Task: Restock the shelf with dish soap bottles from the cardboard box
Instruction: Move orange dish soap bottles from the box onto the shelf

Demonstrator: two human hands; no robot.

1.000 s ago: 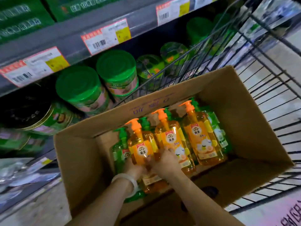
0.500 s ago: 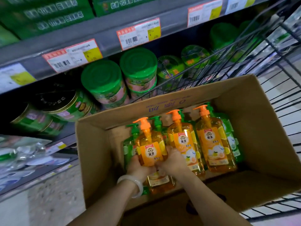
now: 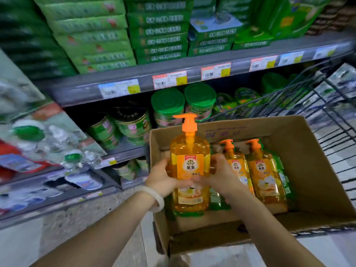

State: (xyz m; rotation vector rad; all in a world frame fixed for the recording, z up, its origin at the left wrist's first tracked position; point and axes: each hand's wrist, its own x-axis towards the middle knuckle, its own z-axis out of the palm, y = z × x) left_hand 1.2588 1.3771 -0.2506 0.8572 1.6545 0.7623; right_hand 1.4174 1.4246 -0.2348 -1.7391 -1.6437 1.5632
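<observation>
1. In the centre of the frame, an orange dish soap bottle (image 3: 189, 170) with an orange pump top stands upright, raised above the left part of the cardboard box (image 3: 316, 170), its label facing the camera.
2. The left hand (image 3: 163, 180) grips the bottle's left side, fingers curled round the lower body, thumb across the front; a pale bangle (image 3: 154, 197) sits on that wrist.
3. The right hand (image 3: 219, 174) holds the bottle's right side, fingers wrapped round its edge.
4. The cardboard box fills the lower right of the frame, flaps open, resting in a black wire cart (image 3: 339, 132).
5. Inside the box, right of the held bottle, two more orange bottles (image 3: 264, 176) lie tilted back side by side, touching each other.
6. Green bottles (image 3: 217, 201) lie beneath and beside the orange ones, mostly hidden.
7. A grey shelf edge (image 3: 86, 89) with price tags (image 3: 169, 79) runs across the upper middle of the frame.
8. Above it, green packs (image 3: 92, 35) are stacked in the upper left and upper centre.
9. Below it, green-lidded tubs (image 3: 167, 103) stand just behind the box's far wall, with green-and-gold tins (image 3: 133, 122) to their left.
10. Blurred packets (image 3: 48, 143) hang at the left edge of the frame; their contents cannot be made out.
</observation>
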